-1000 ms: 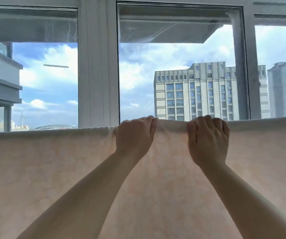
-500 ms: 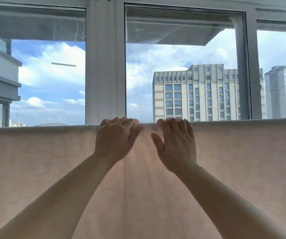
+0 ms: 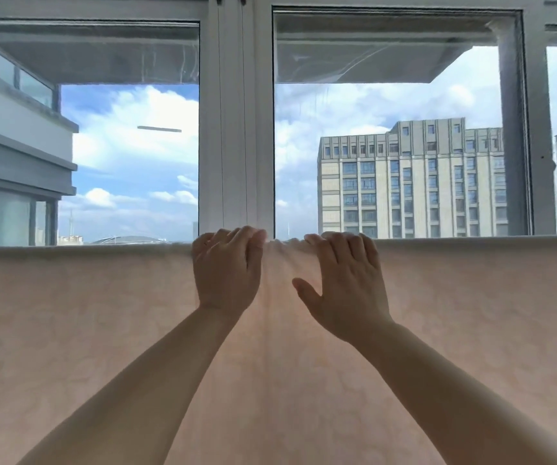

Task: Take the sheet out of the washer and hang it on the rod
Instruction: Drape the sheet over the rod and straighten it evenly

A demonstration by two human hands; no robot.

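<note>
A pale pink sheet [image 3: 96, 330] hangs across the whole width of the view, folded over a rod that it hides; its top fold runs level at mid-height. My left hand [image 3: 226, 271] has its fingers curled over the top fold near the middle, thumb hidden. My right hand [image 3: 347, 286] lies flat against the cloth a little to the right, thumb spread, fingertips reaching over the fold. A small bunch of wrinkles [image 3: 280, 245] sits in the fold between the two hands. No washer is in view.
Just behind the sheet stands a window with a white frame post [image 3: 233, 129] and a grey post [image 3: 515, 146] at the right. Through the glass I see sky, a tall building [image 3: 411, 182] and a balcony at the left.
Both hands gripped the top fold a second ago. They have moved left along it, and the right hand has opened flat against the cloth. The view has shifted slightly.
</note>
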